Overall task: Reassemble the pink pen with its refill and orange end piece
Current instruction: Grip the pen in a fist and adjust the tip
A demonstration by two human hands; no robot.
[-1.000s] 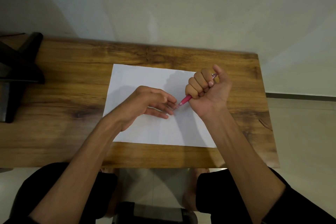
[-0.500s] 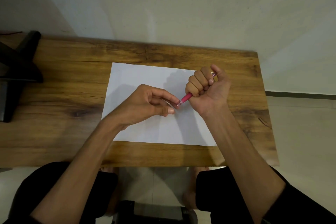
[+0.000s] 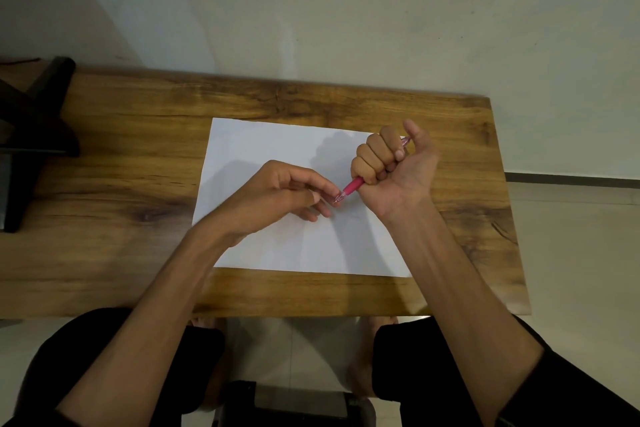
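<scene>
— Where's the pink pen (image 3: 352, 186)?
— Clenched in the right hand (image 3: 393, 166) above the white paper (image 3: 277, 139); clear tip slanting down-left; the left hand (image 3: 277, 198) pinches that tip.

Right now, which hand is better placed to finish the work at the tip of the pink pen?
The left hand: its fingertips already pinch at the tip of the pink pen. The right hand is a fist around the barrel, so its grip should only steady it.

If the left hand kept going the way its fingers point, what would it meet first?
The left hand points right, at the pink pen held in the right hand's fist. Its fingertips look already at the pen's tip; depth is unclear.
</scene>
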